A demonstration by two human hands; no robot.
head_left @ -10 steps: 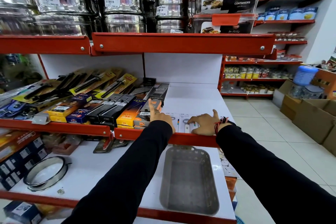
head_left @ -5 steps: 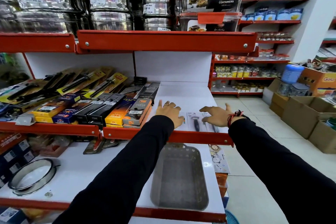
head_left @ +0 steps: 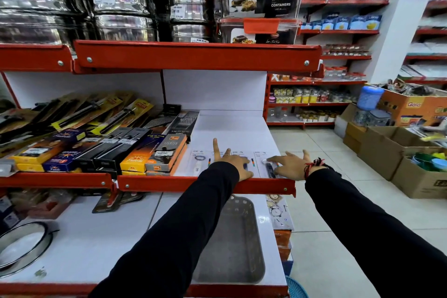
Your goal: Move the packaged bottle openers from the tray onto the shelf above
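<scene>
Several flat white packaged bottle openers (head_left: 200, 161) lie side by side along the front of the white middle shelf (head_left: 232, 133). My left hand (head_left: 233, 163) rests flat on the middle packs, fingers spread, index finger stretched forward. My right hand (head_left: 289, 163) lies flat on the rightmost pack (head_left: 269, 167), fingers apart, a red thread band at the wrist. Neither hand grips anything. The grey plastic tray (head_left: 242, 244) stands on the lower shelf under my left forearm, and the part I see holds nothing.
Boxed lighters (head_left: 154, 155) and carded kitchen tools fill the left of the middle shelf. An orange shelf lip (head_left: 205, 185) runs under my hands. Steel tins (head_left: 121, 5) and containers sit above. Cardboard boxes (head_left: 396, 152) stand on the floor right. A round ring (head_left: 21, 247) lies lower left.
Both hands have shifted right along the shelf front and spread flat over the packs; the row of packs now reaches closer to the shelf's right edge. The view moved nearer.
</scene>
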